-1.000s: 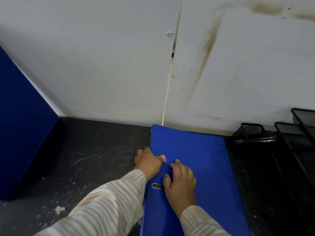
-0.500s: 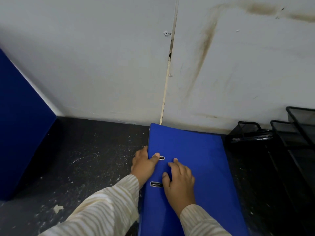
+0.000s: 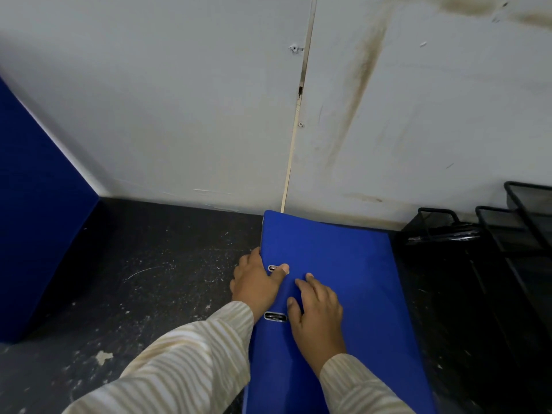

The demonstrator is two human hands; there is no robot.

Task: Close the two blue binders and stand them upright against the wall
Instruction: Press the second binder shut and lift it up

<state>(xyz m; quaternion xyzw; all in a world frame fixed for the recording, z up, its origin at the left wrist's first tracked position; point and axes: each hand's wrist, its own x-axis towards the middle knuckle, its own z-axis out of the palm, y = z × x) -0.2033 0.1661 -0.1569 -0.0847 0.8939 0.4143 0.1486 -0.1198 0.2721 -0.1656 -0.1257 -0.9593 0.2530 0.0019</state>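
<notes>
A closed blue binder (image 3: 337, 264) lies flat on the dark table, its far end near the wall. My left hand (image 3: 254, 283) grips its spine edge, fingers over the left side and thumb on the cover by a metal slot. My right hand (image 3: 318, 315) rests palm down on the cover with fingers spread, beside the second slot. A second blue binder (image 3: 38, 210) stands at the far left, leaning along the wall and partly cut off by the frame.
The dark speckled table (image 3: 155, 282) runs to the white wall (image 3: 179, 115), which has a vertical seam. Black wire mesh trays (image 3: 493, 234) stand at the right, close to the flat binder.
My left thumb has slid a little along the cover near the upper slot. The binder and my right hand stay where they were.
</notes>
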